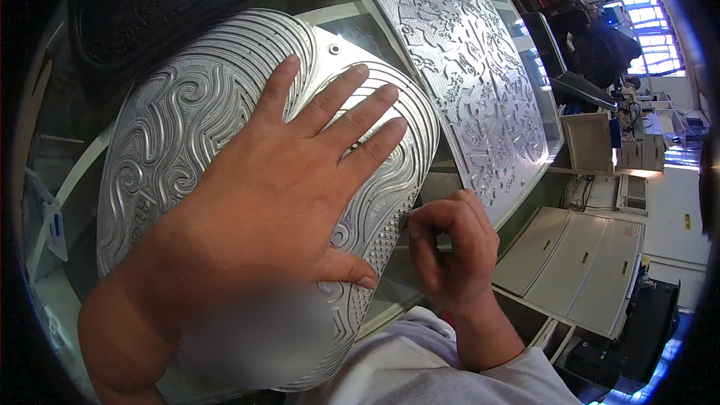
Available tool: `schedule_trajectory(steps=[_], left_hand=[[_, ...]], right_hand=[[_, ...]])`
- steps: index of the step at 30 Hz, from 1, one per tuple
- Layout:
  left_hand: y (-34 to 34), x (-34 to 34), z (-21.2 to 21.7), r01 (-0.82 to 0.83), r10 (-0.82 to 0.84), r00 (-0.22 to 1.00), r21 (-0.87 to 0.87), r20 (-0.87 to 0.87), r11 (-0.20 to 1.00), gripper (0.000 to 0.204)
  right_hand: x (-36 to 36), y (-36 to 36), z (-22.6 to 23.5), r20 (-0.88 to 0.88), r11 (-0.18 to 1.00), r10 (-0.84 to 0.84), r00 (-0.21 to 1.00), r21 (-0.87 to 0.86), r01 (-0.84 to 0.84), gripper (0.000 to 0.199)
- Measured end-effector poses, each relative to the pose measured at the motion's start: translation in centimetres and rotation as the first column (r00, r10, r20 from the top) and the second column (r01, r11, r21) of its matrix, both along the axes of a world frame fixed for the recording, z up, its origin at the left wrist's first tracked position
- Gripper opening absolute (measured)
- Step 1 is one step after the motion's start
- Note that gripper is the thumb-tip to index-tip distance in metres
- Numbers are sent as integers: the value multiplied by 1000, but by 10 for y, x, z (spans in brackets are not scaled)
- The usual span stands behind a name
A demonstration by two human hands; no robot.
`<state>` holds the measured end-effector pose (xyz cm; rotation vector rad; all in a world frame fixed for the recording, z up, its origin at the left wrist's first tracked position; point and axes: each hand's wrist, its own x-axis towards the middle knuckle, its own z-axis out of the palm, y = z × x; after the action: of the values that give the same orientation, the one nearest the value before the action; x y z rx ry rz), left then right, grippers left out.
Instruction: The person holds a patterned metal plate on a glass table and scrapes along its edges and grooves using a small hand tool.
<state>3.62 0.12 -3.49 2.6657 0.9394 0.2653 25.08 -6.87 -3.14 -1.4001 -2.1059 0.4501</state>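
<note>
My left hand [300,157] lies palm down with spread fingers over a silvery metal plate [184,101]. Rounded lobes, swirls and wavy grooves are cut into the plate, with a dotted band along its right edge. Close to that right edge is my right hand [457,244], its fingers curled in toward the thumb. Whatever it may hold is hidden, and I cannot tell whether it touches the plate. A blurred patch covers the area by my left wrist and part of the plate's near end.
Both plates rest on a glass-topped table [390,285]. The second metal plate [480,75], with a raised pattern, lies to the right. A black embossed sheet [187,0] is at the far left. Pale cabinets [574,266] and a wooden box [589,142] stand beyond the table.
</note>
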Motion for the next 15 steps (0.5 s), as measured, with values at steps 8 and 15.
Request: schedule_trajectory(steps=[8, 15], left_hand=[[-1, 0, 0, -6, 6, 1000, 6, -5, 1000, 115], [0, 0, 0, -5, 5, 1000, 4, -20, 1000, 116]], right_hand=[[-1, -1, -1, -1, 1000, -5, 1000, 5, 5, 27], [-3, -1, -1, 8, 999, -31, 999, 9, 31, 27]])
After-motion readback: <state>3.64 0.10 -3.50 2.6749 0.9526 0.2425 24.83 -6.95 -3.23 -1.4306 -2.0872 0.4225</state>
